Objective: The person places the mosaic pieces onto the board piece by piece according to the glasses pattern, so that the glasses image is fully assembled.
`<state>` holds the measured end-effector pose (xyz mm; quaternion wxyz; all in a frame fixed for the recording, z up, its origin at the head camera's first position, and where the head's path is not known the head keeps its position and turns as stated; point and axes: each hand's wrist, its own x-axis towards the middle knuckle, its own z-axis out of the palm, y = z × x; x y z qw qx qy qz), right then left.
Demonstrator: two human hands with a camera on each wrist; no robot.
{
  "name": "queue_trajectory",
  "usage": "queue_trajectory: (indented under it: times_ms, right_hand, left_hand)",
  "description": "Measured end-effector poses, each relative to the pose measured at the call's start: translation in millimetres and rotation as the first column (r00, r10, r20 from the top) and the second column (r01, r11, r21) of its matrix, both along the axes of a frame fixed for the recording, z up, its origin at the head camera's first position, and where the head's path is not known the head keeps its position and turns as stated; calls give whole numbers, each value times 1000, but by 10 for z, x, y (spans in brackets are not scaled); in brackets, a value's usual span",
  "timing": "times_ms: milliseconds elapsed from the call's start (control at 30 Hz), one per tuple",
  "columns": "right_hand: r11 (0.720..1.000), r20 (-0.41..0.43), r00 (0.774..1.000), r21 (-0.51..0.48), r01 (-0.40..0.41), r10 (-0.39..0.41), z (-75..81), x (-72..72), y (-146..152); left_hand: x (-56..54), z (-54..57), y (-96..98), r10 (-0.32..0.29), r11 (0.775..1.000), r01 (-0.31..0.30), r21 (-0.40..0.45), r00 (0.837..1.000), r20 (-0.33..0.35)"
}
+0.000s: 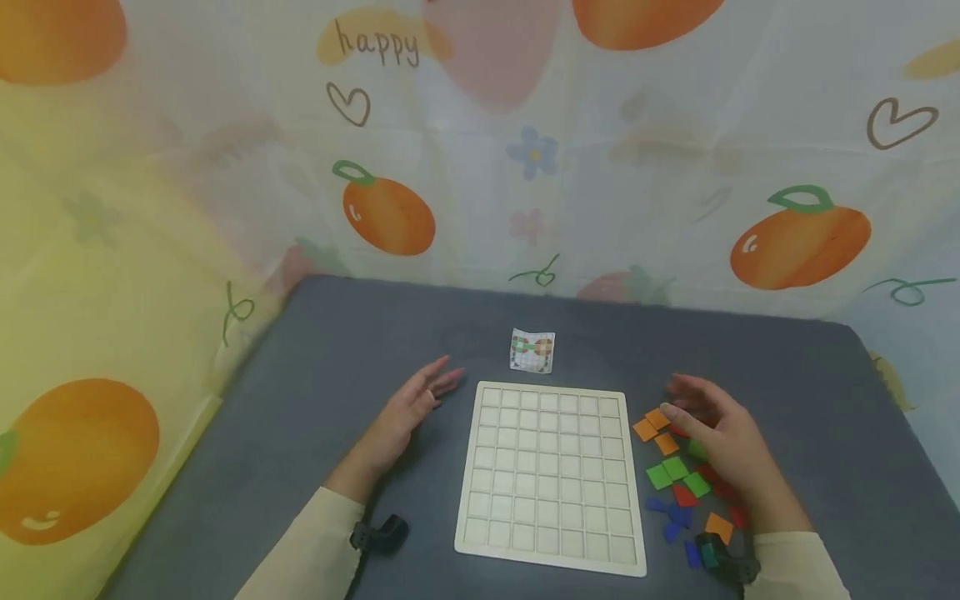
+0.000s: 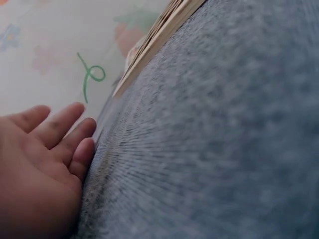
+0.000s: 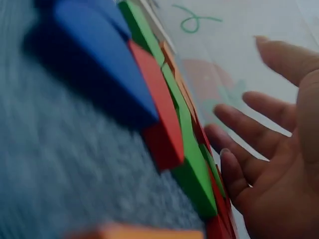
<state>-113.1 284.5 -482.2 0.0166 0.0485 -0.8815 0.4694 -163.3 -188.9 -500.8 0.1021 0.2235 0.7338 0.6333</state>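
Note:
A white square grid board [image 1: 547, 479] lies flat in the middle of the grey table, its cells bare. To its left, my left hand [image 1: 405, 412] rests with relaxed fingers, apart from the board and holding nothing. My right hand [image 1: 723, 433] hovers over a loose spread of flat coloured pieces on the board's right, fingers loosely extended with nothing between them. Near it are orange squares [image 1: 657, 418], green squares [image 1: 674, 467], red pieces [image 1: 684, 495] and blue pieces [image 1: 680, 515]. In the right wrist view, a blue piece [image 3: 102, 59] lies in front. Part of the pile is hidden under the right hand.
A small printed card [image 1: 532, 351] with a coloured grid pattern lies behind the board. A fruit-print cloth [image 1: 480, 167] hangs behind and to the left of the table [image 1: 300, 467]. Wrist cameras are strapped to both arms.

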Motion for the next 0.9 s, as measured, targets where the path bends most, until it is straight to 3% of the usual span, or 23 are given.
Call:
queue_trajectory:
  times_ms: [133, 300, 700, 900]
  right_hand:
    - [1000, 14, 1000, -14, -24, 24, -29, -2, -46]
    - [999, 63, 998, 28, -33, 31, -46, -19, -81]
    - [987, 24, 998, 150, -54, 51, -107, -42, -37]
    - [986, 29, 998, 156, -61, 57, -122, -42, -43]
  left_hand:
    - [5, 24, 5, -4, 988, -13, -154, 994, -106]
    - [8, 55, 25, -35, 945, -35, -326, 978, -206]
    - [34, 3, 65, -121, 844, 17, -536, 980, -158]
    - [54, 9, 73, -138, 841, 39, -540, 980, -144]
